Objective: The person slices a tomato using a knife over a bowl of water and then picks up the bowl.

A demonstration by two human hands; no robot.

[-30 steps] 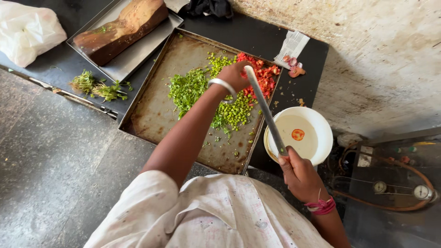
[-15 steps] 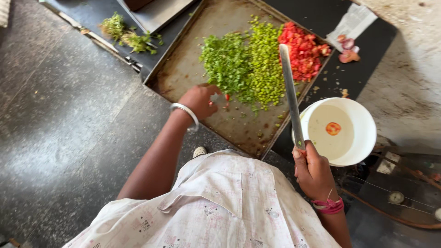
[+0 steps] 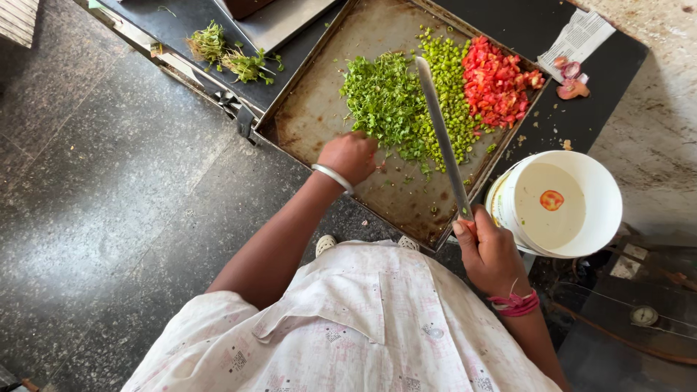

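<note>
A big worn metal tray (image 3: 319, 109) carries three heaps: dark green chopped leaves (image 3: 381, 98), light green chopped bits (image 3: 450, 94) and red chopped tomato (image 3: 497, 80). My right hand (image 3: 486, 250) grips the handle of a long knife (image 3: 439, 134), whose blade lies over the green heaps and points away from me. My left hand (image 3: 351, 156), with a silver bangle on the wrist, is curled at the near edge of the leaf heap and touches the tray; whether it holds anything is hidden.
A white bucket (image 3: 563, 207) with pale liquid and a floating tomato slice stands right of the tray. Leafy stems (image 3: 232, 54) lie on the dark counter at the left. Onion scraps (image 3: 570, 80) and a paper scrap (image 3: 581, 36) lie at the far right. Grey stone floor lies below.
My left hand has pulled back from the tomato heap to the near edge of the leaves. The knife stays over the tray in my right hand. The view has shifted closer.
</note>
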